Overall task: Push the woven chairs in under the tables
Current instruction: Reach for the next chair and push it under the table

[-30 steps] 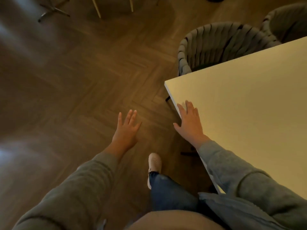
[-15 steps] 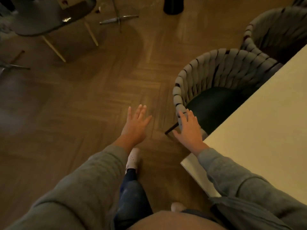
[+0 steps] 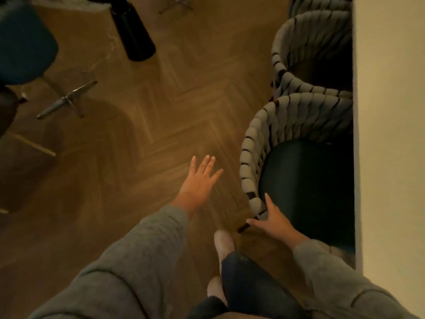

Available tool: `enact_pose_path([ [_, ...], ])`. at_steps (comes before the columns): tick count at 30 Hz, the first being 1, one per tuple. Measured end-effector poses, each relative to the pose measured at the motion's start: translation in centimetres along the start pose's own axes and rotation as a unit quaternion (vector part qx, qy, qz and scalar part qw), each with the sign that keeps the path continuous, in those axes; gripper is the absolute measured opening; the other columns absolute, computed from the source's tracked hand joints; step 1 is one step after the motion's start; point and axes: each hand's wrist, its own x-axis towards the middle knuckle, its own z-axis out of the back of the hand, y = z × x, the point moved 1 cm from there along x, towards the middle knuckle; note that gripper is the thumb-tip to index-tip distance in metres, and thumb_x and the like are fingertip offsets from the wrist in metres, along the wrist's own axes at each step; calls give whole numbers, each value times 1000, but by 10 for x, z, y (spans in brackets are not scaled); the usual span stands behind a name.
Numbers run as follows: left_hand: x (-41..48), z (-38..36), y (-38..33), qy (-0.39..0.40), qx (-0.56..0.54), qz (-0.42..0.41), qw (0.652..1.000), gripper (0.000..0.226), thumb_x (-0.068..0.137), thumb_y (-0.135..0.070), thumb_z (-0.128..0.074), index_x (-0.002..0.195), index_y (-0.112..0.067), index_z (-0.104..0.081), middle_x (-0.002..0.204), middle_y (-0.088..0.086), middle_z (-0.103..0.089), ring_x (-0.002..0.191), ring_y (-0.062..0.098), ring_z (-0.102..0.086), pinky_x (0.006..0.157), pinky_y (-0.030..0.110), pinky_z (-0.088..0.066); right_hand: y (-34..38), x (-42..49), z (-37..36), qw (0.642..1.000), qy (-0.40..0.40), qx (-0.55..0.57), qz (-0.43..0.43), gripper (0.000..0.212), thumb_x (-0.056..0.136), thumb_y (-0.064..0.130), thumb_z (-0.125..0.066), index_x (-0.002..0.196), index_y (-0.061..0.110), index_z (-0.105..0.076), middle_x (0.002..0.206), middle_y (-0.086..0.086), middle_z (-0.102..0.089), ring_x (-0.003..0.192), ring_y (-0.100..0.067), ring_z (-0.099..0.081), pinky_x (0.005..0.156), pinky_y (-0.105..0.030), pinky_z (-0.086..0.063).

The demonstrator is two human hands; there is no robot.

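Herringbone wood floor [image 3: 138, 116] runs beside a pale table [image 3: 391, 134], with the nearest woven chair [image 3: 287, 118] at its edge. The right hand [image 3: 273, 224], fingers spread and straight, touches the near end of the chair's woven rim. The left hand [image 3: 199, 180] hovers relaxed over the floor, just left of the chair.

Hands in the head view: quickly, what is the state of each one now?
Left hand: open, fingers spread, holding nothing.
Right hand: open, straight fingers at the rim of the nearest woven chair, gripping nothing.

Grey quilted sweatshirt sleeves [image 3: 147, 254], dark blue jeans [image 3: 248, 279], pale slip-on shoes [image 3: 223, 244]
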Motion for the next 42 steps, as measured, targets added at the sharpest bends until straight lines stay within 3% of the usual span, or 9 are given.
enact_pose_path([
  [6, 132, 43, 41, -38, 68, -146, 986, 89, 93, -25, -55, 154, -25, 11, 159, 16, 16, 147, 34, 16, 114, 62, 5, 60, 82, 27, 992, -24, 119, -14, 129, 64, 67, -76, 155, 27, 6, 161, 0, -15, 144, -24, -27, 108, -36, -35],
  [10, 203, 68, 55, -32, 127, -236, 963, 94, 91, -24, -59, 153, -25, 11, 160, 15, 15, 147, 34, 15, 115, 62, 3, 86, 117, 53, 984, -54, 160, -50, 141, 50, 80, -73, 154, 28, 7, 161, 0, -15, 142, -22, -30, 112, -41, -35],
  [15, 271, 101, 49, -49, 178, -337, 923, 89, 92, -9, -54, 154, -23, 9, 159, 17, 16, 146, 36, 16, 116, 61, 1, 91, 139, 80, 966, -77, 219, -115, 127, 68, 63, -76, 155, 22, 7, 162, -6, -9, 147, -26, -18, 115, -39, -25],
  [21, 350, 127, 17, -74, 286, -497, 816, 76, 96, -5, -48, 155, -21, -3, 160, 18, 10, 146, 37, 14, 116, 60, 0, 74, 160, 91, 919, -115, 303, -224, 121, 69, 65, -74, 155, 25, 1, 162, -8, -9, 147, -25, -16, 119, -36, -21],
  [26, 394, 142, 0, -94, 391, -583, 706, 67, 96, -15, -51, 153, -20, -17, 160, 18, 7, 146, 37, 14, 116, 61, 1, 93, 152, 56, 872, -126, 378, -283, 127, 53, 76, -74, 154, 27, -15, 156, -1, -28, 142, -22, -31, 116, -34, -27],
  [30, 418, 143, -9, -91, 423, -634, 641, 56, 97, -13, -48, 149, -23, -30, 161, 16, -3, 148, 35, 9, 116, 61, 1, 115, 155, 19, 909, -129, 169, -358, 92, 71, 57, -73, 148, 35, -28, 143, 2, -48, 125, -22, -51, 104, -35, -42],
  [35, 440, 135, -22, -73, 398, -694, 596, 47, 97, -14, -48, 142, -28, -42, 153, 6, -35, 146, 28, -18, 118, 52, -11, 138, 163, 8, 877, -250, 56, -407, 49, 93, 28, -54, 140, 31, -41, 125, -2, -60, 109, -22, -59, 90, -34, -47],
  [38, 442, 134, -23, -54, 377, -696, 609, 37, 97, -19, -46, 132, -29, -49, 133, -1, -56, 128, 23, -47, 108, 45, -28, 143, 167, 8, 850, -282, 75, -438, 38, 93, 26, -55, 130, 34, -51, 116, 1, -64, 105, -19, -61, 93, -35, -48],
  [42, 434, 133, -17, -58, 377, -694, 611, 34, 97, -20, -48, 130, -30, -51, 128, -1, -57, 123, 22, -50, 106, 43, -30, 151, 171, 6, 829, -297, 92, -465, 28, 93, 26, -55, 119, 34, -59, 112, 4, -66, 105, -18, -61, 95, -35, -45],
])
